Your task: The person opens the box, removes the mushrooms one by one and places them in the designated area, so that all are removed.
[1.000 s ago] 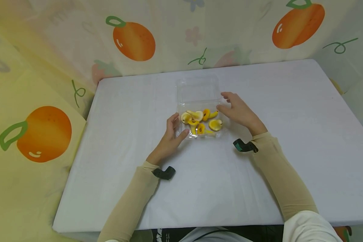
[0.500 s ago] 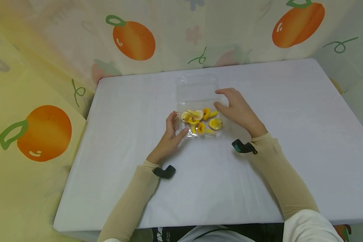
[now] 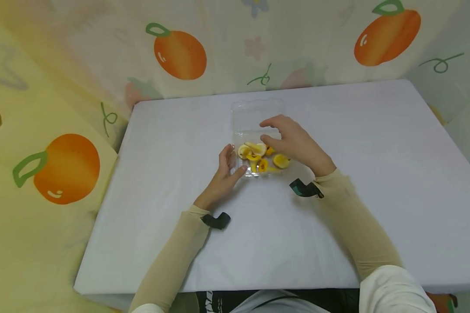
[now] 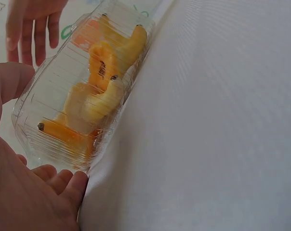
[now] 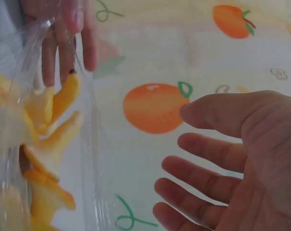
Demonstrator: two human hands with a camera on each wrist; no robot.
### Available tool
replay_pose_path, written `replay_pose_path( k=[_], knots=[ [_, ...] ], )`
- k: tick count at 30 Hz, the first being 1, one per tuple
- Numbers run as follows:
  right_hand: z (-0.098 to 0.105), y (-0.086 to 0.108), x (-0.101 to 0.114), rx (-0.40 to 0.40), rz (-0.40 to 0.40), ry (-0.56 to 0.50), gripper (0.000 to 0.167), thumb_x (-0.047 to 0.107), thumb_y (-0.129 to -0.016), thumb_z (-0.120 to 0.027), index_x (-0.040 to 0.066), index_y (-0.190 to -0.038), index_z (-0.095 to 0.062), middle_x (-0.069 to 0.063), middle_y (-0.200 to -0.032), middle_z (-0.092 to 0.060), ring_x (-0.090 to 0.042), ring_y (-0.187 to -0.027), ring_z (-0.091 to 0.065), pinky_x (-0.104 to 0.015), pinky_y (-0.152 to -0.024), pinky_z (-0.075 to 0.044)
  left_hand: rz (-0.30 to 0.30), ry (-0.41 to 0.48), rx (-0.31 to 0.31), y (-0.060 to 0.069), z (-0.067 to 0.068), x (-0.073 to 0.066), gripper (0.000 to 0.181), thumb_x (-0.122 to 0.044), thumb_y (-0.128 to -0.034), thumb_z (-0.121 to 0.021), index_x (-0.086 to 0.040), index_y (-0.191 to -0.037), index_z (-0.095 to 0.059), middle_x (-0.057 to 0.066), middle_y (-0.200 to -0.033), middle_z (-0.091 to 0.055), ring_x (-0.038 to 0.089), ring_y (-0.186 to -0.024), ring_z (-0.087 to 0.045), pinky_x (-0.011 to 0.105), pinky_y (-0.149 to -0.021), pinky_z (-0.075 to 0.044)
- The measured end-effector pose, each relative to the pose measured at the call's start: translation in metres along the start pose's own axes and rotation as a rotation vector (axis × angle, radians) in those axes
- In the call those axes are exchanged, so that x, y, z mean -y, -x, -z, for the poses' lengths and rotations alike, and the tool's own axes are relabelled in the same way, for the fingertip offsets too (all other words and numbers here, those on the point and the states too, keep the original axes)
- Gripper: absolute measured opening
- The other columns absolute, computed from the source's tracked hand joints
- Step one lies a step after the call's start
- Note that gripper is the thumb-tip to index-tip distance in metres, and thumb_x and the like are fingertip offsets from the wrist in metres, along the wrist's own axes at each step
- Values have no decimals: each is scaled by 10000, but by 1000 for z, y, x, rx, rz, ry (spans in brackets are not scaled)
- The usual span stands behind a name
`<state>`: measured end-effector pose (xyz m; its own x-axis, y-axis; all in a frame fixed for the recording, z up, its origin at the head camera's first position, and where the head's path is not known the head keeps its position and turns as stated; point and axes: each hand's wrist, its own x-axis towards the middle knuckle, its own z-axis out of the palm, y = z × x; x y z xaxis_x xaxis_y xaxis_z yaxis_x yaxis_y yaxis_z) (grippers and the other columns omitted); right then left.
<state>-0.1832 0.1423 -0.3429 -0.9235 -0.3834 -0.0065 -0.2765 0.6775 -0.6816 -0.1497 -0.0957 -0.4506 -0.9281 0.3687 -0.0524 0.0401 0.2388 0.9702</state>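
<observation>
In the head view, a clear plastic box (image 3: 244, 137) sits on the white-covered table (image 3: 356, 139), slightly toward twelve o'clock of its middle, with its lid (image 3: 256, 115) folded back at the box's twelve o'clock and yellow pieces (image 3: 257, 150) lying inside. The left hand (image 3: 221, 178) grips the box from about eight o'clock, thumb at the near edge and fingers around the left end, while the right hand (image 3: 293, 139) hovers over its two o'clock side, thumb and fingers spread apart. Beyond the table, at twelve o'clock, is a backdrop (image 3: 227, 43) printed with orange fruit.
</observation>
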Motion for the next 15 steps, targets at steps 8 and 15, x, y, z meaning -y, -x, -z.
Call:
replay_pose_path(
  k=[8,15],
  knots=[
    [-16,-12,12,93,-3,104,454,292,-989,-614,101,-1398,-568,-106,-1288,-660,-293,-1086,-614,-456,-931,-510,-9,1,-1,0,1,3,835,-231,-1024,-574,-119,-1599,21,99,-1698,-50,259,-1592,-109,441,-1289,-155],
    [-28,-20,16,155,-52,238,489,339,-997,-592,121,-1432,-546,-76,-1355,-634,-286,-1218,-606,-506,-1011,-497,-27,-7,-1,-1,1,2,802,-210,-1034,-556,-103,-1593,9,118,-1697,-71,266,-1593,-109,434,-1288,-160]
  ],
)
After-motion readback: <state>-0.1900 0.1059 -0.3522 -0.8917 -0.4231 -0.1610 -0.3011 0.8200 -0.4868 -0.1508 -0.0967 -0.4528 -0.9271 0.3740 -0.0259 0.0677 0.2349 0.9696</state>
